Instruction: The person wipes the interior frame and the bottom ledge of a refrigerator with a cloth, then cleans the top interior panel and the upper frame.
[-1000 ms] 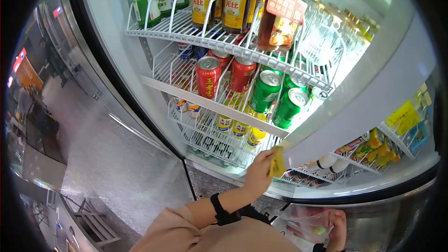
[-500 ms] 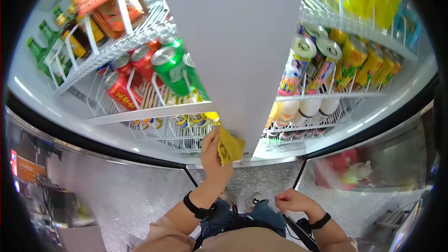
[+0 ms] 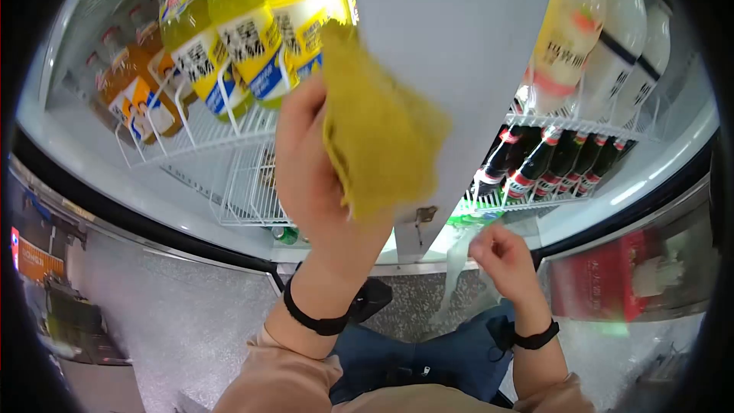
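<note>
My left hand [image 3: 310, 164] is closed on a folded yellow cloth [image 3: 382, 126], raised in front of the grey upright panel [image 3: 451, 23] between two open refrigerator sections. The cloth overlaps the panel and part of a yellow drink bottle [image 3: 306, 4]. Lower right, my right hand [image 3: 505, 260] is curled with its fingers pressed together by the cabinet's bottom edge. Thin translucent plastic [image 3: 457, 260] shows beside its fingertips; I cannot tell whether the hand grips it. A small metal lock fitting [image 3: 424, 216] sits low on the panel.
Left wire shelves carry yellow bottles and orange-brown bottles [image 3: 138, 92]. On the right stand white-capped and milky bottles [image 3: 566, 38] above dark bottles [image 3: 543, 164] with red labels. Glass doors swing out on both sides; a red box [image 3: 596, 279] shows behind the right one.
The view has dropped to lower shelves and come closer. My left hand with the yellow cloth appears higher and larger. My right hand has risen toward the cabinet's bottom edge, where translucent plastic now shows.
</note>
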`<state>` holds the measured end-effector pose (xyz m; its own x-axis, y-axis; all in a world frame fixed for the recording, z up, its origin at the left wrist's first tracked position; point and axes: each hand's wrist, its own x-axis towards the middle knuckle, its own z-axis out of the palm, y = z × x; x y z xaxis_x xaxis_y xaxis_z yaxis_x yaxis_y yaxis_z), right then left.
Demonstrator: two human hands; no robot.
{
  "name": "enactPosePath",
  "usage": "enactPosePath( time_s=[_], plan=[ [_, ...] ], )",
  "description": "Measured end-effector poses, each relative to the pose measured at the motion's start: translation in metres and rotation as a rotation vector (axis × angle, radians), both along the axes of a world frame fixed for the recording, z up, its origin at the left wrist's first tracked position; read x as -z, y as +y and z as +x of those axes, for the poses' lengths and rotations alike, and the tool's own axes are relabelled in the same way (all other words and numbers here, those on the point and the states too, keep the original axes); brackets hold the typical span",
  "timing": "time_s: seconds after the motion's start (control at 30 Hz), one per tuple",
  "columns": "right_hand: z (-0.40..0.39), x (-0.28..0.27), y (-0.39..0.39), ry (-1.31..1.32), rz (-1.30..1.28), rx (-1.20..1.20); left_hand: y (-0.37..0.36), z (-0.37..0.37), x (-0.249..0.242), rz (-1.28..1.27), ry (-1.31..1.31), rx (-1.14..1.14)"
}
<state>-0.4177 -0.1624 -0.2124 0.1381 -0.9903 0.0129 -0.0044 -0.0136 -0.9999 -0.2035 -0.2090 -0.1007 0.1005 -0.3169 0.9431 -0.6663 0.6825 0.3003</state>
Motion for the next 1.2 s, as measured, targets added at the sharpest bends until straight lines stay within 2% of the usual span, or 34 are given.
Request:
enactPosePath(
  time_s=[0.03,0.07,0.13,0.17,0.27,0.3,0.4,0.5,0.53,0.63,0.73,0.77,0.83,0.9,1.0,1.03,1.1,1.2],
  plan=[
    [0.006,0.019,-0.011,0.104,-0.125,0.092,-0.002,0.002,0.009,-0.006,0.013,0.008],
    [0.011,0.031,-0.017,0.099,-0.158,0.079,-0.004,0.004,0.018,-0.013,0.026,0.017],
    [0.019,0.032,-0.023,0.554,-0.402,0.122,-0.012,0.008,0.024,-0.170,-0.047,0.039],
    [0.023,0.033,-0.023,0.655,-0.466,0.089,-0.016,0.009,0.026,-0.225,-0.066,0.061],
    [0.035,0.053,-0.024,0.808,-0.635,0.137,-0.011,0.005,0.023,-0.194,-0.031,0.051],
    [0.040,0.054,-0.023,0.820,-0.642,0.193,-0.013,0.004,0.023,-0.152,0.038,0.137],
    [0.043,0.057,-0.027,0.819,-0.604,0.230,-0.017,0.004,0.031,-0.208,0.040,0.138],
    [0.046,0.056,-0.026,0.830,-0.594,0.212,-0.009,0.000,0.066,-0.054,0.137,0.158],
    [0.044,0.058,-0.026,0.819,-0.545,0.220,-0.007,-0.001,0.082,-0.026,0.146,0.174],
    [0.044,0.061,-0.027,0.845,-0.610,0.228,0.013,0.001,0.146,0.206,0.177,0.168],
    [0.043,0.064,-0.024,0.815,-0.597,0.232,0.027,-0.005,0.238,0.475,0.301,0.221],
    [0.043,0.065,-0.024,0.802,-0.568,0.230,0.027,-0.005,0.231,0.467,0.296,0.224],
    [0.044,0.066,-0.027,0.734,-0.511,0.216,0.029,-0.009,0.201,0.436,0.488,0.315],
    [0.042,0.068,-0.029,0.773,-0.516,0.216,0.009,-0.005,0.150,0.235,0.383,0.378],
    [0.041,0.066,-0.025,0.812,-0.517,0.226,-0.007,-0.007,0.101,0.133,0.407,0.453],
    [0.042,0.065,-0.025,0.832,-0.542,0.232,-0.007,-0.008,0.107,0.136,0.413,0.452],
    [0.043,0.068,-0.029,0.809,-0.578,0.240,-0.001,-0.010,0.137,0.098,0.341,0.311],
    [0.041,0.076,-0.032,0.815,-0.580,0.260,0.022,-0.007,0.211,0.274,0.304,0.258]
  ],
)
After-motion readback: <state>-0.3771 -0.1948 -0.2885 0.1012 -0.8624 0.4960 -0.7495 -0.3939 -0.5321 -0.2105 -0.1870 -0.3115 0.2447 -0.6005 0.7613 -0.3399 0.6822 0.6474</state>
